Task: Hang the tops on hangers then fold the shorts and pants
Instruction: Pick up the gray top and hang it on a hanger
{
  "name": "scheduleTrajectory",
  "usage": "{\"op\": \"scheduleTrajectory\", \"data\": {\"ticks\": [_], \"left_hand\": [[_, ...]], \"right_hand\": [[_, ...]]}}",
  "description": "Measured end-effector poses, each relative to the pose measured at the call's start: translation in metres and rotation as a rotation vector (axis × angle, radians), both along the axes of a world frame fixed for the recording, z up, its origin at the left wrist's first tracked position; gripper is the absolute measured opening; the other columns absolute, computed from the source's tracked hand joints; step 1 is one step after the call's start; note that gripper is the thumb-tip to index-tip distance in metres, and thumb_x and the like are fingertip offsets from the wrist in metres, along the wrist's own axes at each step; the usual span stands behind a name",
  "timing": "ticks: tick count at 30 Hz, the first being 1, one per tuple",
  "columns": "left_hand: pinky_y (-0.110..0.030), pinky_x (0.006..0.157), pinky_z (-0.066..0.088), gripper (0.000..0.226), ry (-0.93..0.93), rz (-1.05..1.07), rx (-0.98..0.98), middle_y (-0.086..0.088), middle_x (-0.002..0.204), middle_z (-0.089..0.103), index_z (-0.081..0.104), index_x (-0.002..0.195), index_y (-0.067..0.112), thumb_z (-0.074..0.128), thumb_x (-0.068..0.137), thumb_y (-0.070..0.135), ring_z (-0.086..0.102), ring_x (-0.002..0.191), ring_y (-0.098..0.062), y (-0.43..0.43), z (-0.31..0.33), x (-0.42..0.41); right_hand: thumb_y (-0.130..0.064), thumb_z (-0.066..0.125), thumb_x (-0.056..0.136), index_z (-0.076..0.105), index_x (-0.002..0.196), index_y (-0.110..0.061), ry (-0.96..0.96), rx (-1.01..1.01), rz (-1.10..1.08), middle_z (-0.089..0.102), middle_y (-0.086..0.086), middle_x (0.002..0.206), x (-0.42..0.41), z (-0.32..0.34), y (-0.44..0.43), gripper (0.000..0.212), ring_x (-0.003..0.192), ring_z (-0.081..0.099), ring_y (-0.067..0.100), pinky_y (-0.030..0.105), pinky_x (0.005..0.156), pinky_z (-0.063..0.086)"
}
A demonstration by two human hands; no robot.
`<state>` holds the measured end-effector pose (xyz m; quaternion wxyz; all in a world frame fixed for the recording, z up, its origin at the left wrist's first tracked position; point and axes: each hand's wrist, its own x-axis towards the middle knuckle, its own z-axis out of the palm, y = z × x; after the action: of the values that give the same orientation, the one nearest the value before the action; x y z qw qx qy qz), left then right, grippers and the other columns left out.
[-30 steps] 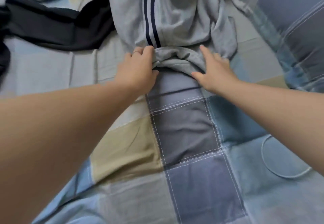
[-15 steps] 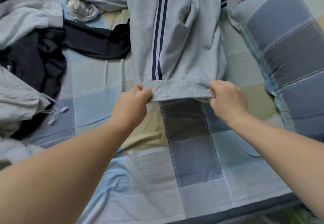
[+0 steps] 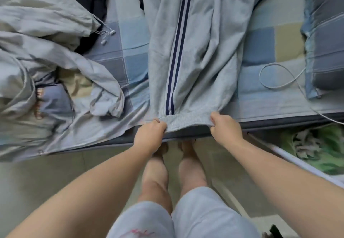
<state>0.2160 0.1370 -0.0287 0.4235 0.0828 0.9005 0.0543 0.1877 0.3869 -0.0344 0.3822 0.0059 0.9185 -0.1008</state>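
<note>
Grey pants (image 3: 197, 51) lie along the bed (image 3: 260, 38), their near end at its edge.
Left of the pants is a crumpled grey top (image 3: 46, 42). The left hand (image 3: 150, 137) and right hand (image 3: 225, 128) each have a clenched grip on the pants' near band. Right of the pants are a cable (image 3: 275, 77) and a pillow (image 3: 325, 42).

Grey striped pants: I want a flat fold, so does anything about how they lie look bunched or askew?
Yes. The grey striped pants are not flat: deep lengthwise creases bunch right of the stripe. The left hand and right hand pinch the near end, which overhangs the bed edge.
</note>
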Motion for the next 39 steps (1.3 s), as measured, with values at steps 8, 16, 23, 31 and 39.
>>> {"op": "scheduleTrajectory", "data": {"ticks": [8,16,23,31,39], "left_hand": [[-0.038,0.07,0.041,0.013,-0.333,0.046,-0.049,-0.006,0.111,0.055,0.047,0.098,0.019,0.049,0.088,0.012,0.06,0.101,-0.031,-0.015,0.005,0.052],[-0.045,0.089,0.051,0.022,-0.195,0.111,0.059,-0.005,0.118,0.056,0.053,0.116,0.017,0.047,0.096,0.025,0.056,0.104,-0.027,-0.013,-0.021,-0.106],[-0.043,0.093,0.045,0.041,0.2,0.122,0.11,-0.004,0.143,0.04,0.043,0.133,0.02,0.055,0.096,0.032,0.038,0.129,-0.032,0.009,-0.064,-0.288],[-0.048,0.096,0.047,0.096,0.316,0.285,0.116,-0.013,0.164,0.014,0.001,0.156,0.037,0.065,0.087,0.057,0.049,0.129,-0.044,0.039,-0.142,-0.453],[-0.045,0.081,0.048,0.079,0.304,0.292,-0.062,-0.027,0.148,0.032,0.01,0.154,0.043,0.058,0.092,0.032,0.05,0.122,-0.041,0.072,-0.185,-0.483]], "right_hand": [[-0.028,0.057,0.092,0.043,0.086,-0.023,-0.37,-0.054,0.026,0.057,0.005,0.097,0.051,0.007,-0.022,0.016,0.086,0.054,0.029,0.034,0.066,0.037],[-0.039,0.057,0.099,0.054,0.124,-0.019,-0.194,-0.244,-0.216,0.062,-0.001,0.103,-0.092,-0.008,-0.013,0.033,0.095,0.058,0.02,0.029,0.077,0.039],[-0.036,0.056,0.096,0.036,0.147,-0.023,0.124,-0.213,-0.189,0.043,0.008,0.147,-0.263,-0.045,-0.006,0.056,0.136,0.039,0.031,0.046,0.111,0.035],[-0.04,0.053,0.096,0.019,0.156,-0.034,0.462,0.014,-0.013,0.013,0.002,0.166,-0.436,-0.104,-0.01,0.07,0.15,0.012,0.027,0.051,0.117,0.019],[-0.034,0.066,0.093,0.022,0.155,-0.035,0.29,0.019,-0.016,0.038,0.018,0.147,-0.513,-0.156,0.004,0.075,0.13,0.044,0.043,0.047,0.107,0.042]]}}
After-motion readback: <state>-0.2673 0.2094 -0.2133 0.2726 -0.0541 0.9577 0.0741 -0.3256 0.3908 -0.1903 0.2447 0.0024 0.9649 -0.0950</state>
